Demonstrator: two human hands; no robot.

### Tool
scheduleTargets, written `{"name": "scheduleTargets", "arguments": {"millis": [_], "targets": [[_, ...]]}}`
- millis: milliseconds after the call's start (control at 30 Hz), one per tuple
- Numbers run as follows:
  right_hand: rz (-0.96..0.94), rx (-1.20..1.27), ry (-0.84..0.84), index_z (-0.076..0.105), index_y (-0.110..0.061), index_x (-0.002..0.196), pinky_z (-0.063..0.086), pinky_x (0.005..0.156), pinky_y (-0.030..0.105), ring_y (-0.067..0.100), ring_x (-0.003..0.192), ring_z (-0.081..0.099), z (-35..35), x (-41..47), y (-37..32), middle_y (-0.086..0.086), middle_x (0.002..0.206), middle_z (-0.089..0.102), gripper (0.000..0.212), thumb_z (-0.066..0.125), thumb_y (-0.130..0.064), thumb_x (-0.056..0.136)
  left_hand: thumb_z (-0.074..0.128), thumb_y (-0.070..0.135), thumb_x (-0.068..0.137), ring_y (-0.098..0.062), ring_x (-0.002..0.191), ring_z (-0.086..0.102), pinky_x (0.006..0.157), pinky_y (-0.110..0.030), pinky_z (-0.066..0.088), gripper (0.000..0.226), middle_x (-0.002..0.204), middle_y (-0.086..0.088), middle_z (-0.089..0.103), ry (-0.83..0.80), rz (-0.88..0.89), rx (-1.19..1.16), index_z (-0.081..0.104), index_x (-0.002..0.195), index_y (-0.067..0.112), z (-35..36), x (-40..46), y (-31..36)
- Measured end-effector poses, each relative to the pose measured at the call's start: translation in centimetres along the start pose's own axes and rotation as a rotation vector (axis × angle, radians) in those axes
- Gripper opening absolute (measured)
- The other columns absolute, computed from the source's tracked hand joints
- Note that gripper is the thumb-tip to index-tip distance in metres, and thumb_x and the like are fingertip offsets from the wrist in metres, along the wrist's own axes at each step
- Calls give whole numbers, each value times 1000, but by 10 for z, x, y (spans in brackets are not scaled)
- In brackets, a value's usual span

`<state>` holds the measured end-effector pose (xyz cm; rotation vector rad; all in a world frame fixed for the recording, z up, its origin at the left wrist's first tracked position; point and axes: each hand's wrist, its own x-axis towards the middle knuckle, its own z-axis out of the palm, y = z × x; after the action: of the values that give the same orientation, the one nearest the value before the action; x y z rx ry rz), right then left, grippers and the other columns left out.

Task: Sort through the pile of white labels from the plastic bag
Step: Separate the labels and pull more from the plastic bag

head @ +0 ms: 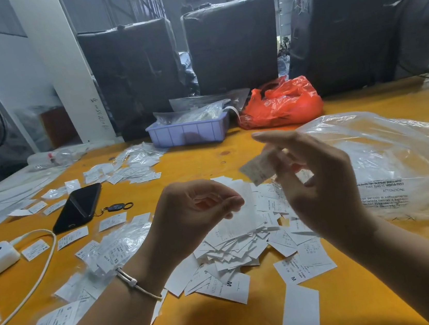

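The right hand [315, 177] pinches one small white paper label [258, 169] in its fingertips, lifted above the big heap of white paper labels [247, 239] near the yellow tabletop's [202, 161] front edge. The label's long side points left, toward the left hand [195, 213] (loosely curled, holding nothing), which is nearest. Its print looks blurry.

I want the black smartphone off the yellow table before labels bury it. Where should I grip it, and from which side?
Grip the black smartphone across its two long edges, coming from above. It lies flat and slanted on the yellow table, with its near end beside the white cable and a key fob at its right edge, so pinching mid-length is probably the cleanest hold.
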<state>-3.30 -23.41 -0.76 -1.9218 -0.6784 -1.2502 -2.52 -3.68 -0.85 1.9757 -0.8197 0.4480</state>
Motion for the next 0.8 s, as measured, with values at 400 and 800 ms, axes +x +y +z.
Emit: {"name": "scheduleTargets", "arguments": {"millis": [400, 800], "targets": [[321, 313, -461, 76, -9, 93, 52, 70, 25, 10, 81, 63, 0, 7, 3, -5, 88, 66, 24, 70, -31, 84, 76, 28, 72, -10, 66, 71, 64, -19, 57, 17, 75, 2, 75, 69, 2, -14, 74, 86, 18, 0, 2, 2], [198, 323, -36, 68, -10, 106, 58, 77, 31, 15, 94, 67, -9, 12, -6, 4, 99, 69, 33, 68, 10, 80, 76, 34, 70, -6, 68, 70, 64, -13, 54, 20, 76, 9, 74, 35, 19, 36, 75, 84, 19, 2, 1, 0]]}}
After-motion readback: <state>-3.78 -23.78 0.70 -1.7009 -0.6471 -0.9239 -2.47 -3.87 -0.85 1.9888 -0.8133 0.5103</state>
